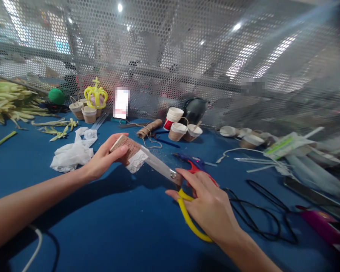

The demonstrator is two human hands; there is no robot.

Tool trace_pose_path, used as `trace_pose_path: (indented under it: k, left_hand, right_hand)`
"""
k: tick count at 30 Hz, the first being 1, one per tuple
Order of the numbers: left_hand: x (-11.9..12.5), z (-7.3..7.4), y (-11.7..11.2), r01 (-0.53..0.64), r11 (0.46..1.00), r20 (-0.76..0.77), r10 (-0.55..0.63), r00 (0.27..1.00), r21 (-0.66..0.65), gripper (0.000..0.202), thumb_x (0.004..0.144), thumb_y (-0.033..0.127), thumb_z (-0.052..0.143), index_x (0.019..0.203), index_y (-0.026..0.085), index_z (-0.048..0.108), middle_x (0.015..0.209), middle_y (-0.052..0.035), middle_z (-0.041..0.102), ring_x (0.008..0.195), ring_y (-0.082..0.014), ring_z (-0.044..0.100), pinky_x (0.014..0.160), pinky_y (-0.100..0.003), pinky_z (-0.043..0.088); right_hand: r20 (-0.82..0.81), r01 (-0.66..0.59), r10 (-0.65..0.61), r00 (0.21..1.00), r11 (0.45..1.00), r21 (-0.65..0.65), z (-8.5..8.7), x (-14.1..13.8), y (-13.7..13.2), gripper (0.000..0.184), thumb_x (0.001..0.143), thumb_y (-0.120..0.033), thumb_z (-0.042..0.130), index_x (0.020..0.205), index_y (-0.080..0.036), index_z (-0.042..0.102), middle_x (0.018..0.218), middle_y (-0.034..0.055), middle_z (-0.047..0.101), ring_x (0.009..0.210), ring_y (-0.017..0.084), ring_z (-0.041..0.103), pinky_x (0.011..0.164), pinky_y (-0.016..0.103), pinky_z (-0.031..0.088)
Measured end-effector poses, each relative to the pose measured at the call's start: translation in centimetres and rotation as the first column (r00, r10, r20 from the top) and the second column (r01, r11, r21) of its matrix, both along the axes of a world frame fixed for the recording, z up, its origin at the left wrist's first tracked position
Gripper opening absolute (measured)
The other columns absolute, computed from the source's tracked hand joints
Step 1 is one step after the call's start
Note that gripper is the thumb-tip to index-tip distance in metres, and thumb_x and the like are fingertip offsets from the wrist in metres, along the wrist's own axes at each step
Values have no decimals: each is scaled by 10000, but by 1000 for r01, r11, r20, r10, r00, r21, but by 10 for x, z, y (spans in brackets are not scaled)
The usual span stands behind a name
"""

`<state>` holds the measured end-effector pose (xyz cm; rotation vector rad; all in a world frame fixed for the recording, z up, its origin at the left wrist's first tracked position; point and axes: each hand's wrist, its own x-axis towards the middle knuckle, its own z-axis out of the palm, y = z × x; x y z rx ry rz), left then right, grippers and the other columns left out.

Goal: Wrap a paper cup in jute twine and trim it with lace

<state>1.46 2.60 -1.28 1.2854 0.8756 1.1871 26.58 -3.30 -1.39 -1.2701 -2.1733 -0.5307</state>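
My left hand (pixel 106 156) grips a small cup (pixel 129 147) wrapped in brown twine, tilted on its side above the table. White lace trim (pixel 136 160) runs along the cup's edge. My right hand (pixel 208 200) holds a pair of scissors (pixel 161 166) by their yellow handles. The blades point left and their tips reach the lace edge of the cup. Whether the tips have lace between them I cannot tell. A heap of white lace (pixel 70 155) lies beyond my left forearm. Just past my right hand rests a blue and red glue gun (pixel 194 161).
Twine-wrapped cups (pixel 178 131) and a twine roll (pixel 150 128) stand along the perforated metal screen (pixel 158 56). A yellow crown (pixel 96 94), a green ball (pixel 56 96) and pale plant stalks (pixel 8 94) are at left. Black cable (pixel 255 226), glue sticks (pixel 255 160) and a purple object (pixel 323 226) lie right.
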Motion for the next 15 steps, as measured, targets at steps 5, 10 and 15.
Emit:
trace_pose_path:
  k: [5,10,15]
  left_hand:
    - [-1,0,1,-43,998,-60,45,997,35,446,742,406,567,1140,235,458,957,-42,571,827,-204,549,662,-322,471]
    - [-3,-2,2,-53,993,-137,68,988,104,450,754,422,546,1154,240,450,999,-51,562,854,-201,542,672,-307,467]
    - [-1,1,0,-70,993,-135,82,987,95,431,750,421,543,1122,218,464,948,-45,562,825,-193,539,663,-302,465]
  right_hand:
    - [41,10,-12,999,999,51,0,2,0,464,763,-479,562,1029,-101,603,703,53,557,595,155,552,515,251,457]
    - [48,14,-16,999,999,41,1,3,-1,462,763,-476,564,1027,-100,609,689,46,558,590,149,548,521,248,459]
    - [56,10,-12,998,999,41,2,2,-2,445,784,-465,541,1020,-96,621,678,48,566,565,142,541,512,247,453]
